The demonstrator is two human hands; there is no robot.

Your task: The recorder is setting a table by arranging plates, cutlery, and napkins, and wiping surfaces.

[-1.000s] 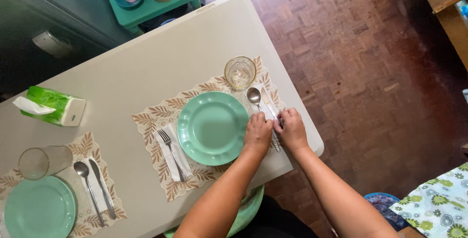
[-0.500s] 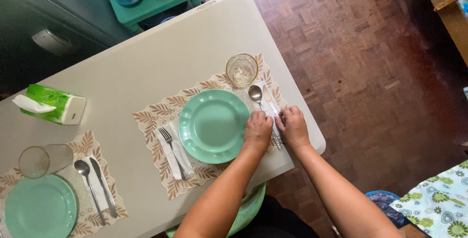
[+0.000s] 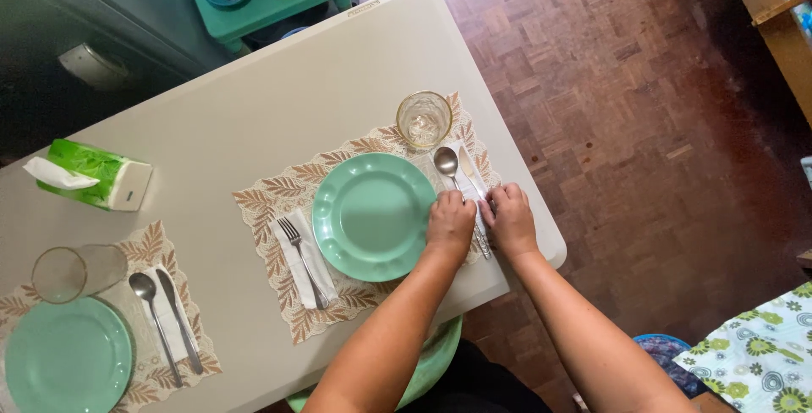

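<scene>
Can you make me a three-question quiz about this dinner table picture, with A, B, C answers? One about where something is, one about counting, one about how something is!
1. Where is the silver metal fork?
A. on the folded white napkin
B. on the round green plate
C. in the glass

2. How many clear drinking glasses?
A. one
B. two
C. four

3. The left hand is:
A. raised high
B. palm down by the silver spoon
C. holding a cup

Answers: 1 A, fork lies on napkin. 2 B, one glass per setting. 3 B, it rests flat there.

Both hands (image 3: pixel 480 222) on spoon (image 3: pixel 457 183), knife (image 3: pixel 472 178).
</scene>
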